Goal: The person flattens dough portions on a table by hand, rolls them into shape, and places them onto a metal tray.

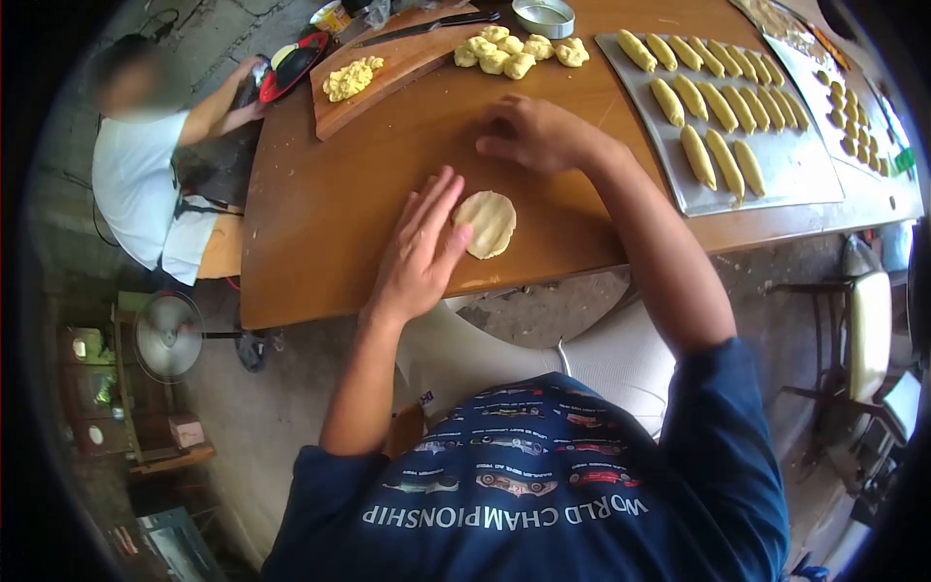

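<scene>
On the brown table (339,213) lies a flat round of dough (485,224) near the front edge. My left hand (422,242) is at its left side, fingers stretched out, the thumb touching the dough's edge. Above and to the right of the round, my right hand (531,134) hovers over the table with its fingers curled; whether it holds anything is hidden. Several yellow dough lumps (493,63) sit beyond that hand. A mound of yellow filling (352,79) rests on a wooden board (335,114) at the back left.
A metal tray (795,184) with rows of long dough pieces (722,163) is at the right, beside a second tray of small brown pieces (851,121). A knife (427,29) lies on the board near a round tin (543,17). Another person (141,165) sits at the left.
</scene>
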Action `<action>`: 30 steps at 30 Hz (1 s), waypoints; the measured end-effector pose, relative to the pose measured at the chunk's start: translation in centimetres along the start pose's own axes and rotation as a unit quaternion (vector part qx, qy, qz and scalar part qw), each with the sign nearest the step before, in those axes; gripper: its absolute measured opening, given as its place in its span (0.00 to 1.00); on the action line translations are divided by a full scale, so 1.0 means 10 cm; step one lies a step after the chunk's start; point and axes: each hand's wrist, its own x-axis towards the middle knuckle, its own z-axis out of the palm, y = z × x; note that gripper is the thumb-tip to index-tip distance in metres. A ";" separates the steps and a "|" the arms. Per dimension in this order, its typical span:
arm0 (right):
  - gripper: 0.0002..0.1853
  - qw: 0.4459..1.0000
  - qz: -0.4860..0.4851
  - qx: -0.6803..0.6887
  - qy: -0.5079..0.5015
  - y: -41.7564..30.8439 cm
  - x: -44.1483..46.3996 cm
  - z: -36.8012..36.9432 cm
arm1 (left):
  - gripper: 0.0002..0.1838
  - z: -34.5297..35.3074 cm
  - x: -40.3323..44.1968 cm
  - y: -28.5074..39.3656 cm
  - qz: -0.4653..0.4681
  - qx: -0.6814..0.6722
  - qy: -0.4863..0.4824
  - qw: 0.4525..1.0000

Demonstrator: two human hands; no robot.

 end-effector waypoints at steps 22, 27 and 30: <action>0.41 0.997 0.010 -0.076 0.008 -0.44 -0.79 0.29 | 0.33 0.22 0.01 0.03 -0.057 0.138 0.078 0.986; 0.40 0.995 -0.002 -0.095 0.011 -0.43 -0.80 0.32 | 0.29 0.23 0.01 0.06 -0.062 0.150 0.079 0.984; 0.41 0.997 0.008 -0.071 0.022 -0.46 -0.75 0.27 | 0.29 0.25 0.01 0.06 -0.058 0.146 0.094 0.983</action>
